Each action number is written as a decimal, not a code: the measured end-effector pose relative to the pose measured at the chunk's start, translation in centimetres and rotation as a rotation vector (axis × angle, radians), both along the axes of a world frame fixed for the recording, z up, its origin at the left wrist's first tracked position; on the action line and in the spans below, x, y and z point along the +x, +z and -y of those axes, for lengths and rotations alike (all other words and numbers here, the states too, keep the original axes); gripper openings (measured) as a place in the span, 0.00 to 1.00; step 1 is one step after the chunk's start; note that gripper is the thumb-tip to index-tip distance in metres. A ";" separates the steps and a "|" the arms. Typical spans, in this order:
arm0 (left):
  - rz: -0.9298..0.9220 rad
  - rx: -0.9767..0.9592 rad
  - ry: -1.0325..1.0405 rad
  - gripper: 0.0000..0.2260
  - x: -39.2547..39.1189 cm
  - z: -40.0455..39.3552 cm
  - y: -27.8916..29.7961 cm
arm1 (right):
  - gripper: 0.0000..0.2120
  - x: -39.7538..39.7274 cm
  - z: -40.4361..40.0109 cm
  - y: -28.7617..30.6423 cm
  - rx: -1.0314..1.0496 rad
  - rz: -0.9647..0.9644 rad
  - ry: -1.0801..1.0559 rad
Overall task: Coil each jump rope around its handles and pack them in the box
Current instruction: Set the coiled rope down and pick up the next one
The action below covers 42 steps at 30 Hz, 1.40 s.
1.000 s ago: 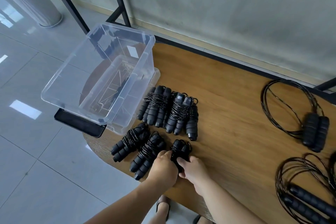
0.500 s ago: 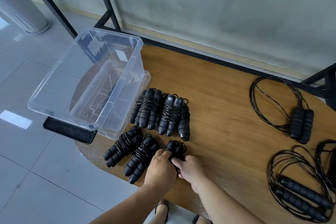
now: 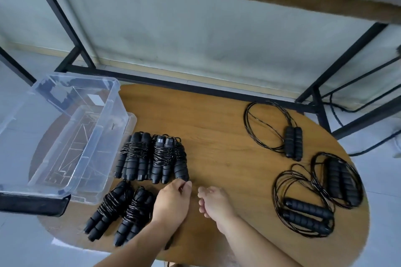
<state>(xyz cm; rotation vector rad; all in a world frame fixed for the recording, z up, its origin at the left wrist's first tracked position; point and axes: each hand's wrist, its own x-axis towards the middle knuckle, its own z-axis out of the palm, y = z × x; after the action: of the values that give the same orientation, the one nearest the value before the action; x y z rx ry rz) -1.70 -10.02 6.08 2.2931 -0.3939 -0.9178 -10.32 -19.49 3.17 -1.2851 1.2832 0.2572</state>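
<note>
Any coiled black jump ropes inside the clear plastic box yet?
No. The clear plastic box holds no ropes; the coiled black jump ropes all lie beside it on the wooden table.

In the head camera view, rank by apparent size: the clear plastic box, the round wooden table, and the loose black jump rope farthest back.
1. Round wooden table
2. Clear plastic box, nearly rivalling it, being nearer
3. Loose black jump rope

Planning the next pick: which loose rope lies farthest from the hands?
The loose rope nearest the wall, handles side by side, lying alone; the other two overlap nearer the table's front edge.
</note>
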 end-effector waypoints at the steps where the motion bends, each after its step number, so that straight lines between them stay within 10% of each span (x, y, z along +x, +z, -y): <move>1: -0.023 -0.029 -0.018 0.12 -0.1 0.8 0.6 | 0.12 -0.5 0.6 1.1 -0.014 0.021 -0.040; 19: -0.262 -0.061 -0.326 0.07 -9.3 18.8 3.7 | 0.16 -17.6 16.1 8.5 -0.148 0.112 -0.594; 27: -0.224 0.006 -0.225 0.08 -12.2 31.4 0.3 | 0.06 -18.3 28.7 4.4 -0.094 0.148 -0.512; 35: -0.024 0.149 -0.367 0.21 -12.7 41.5 -5.3 | 0.22 -15.1 36.7 -3.2 -0.287 -0.044 -0.165; 42: -0.009 0.228 -0.367 0.23 -11.9 42.8 -9.2 | 0.16 -13.4 38.6 -5.9 -0.294 -0.063 -0.072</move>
<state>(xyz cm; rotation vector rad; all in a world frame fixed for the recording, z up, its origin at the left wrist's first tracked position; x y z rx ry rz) -13.62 -52.83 -3.09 2.4671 -0.7587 -1.2044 -23.68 -58.07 -2.69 -1.4834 1.4575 0.0588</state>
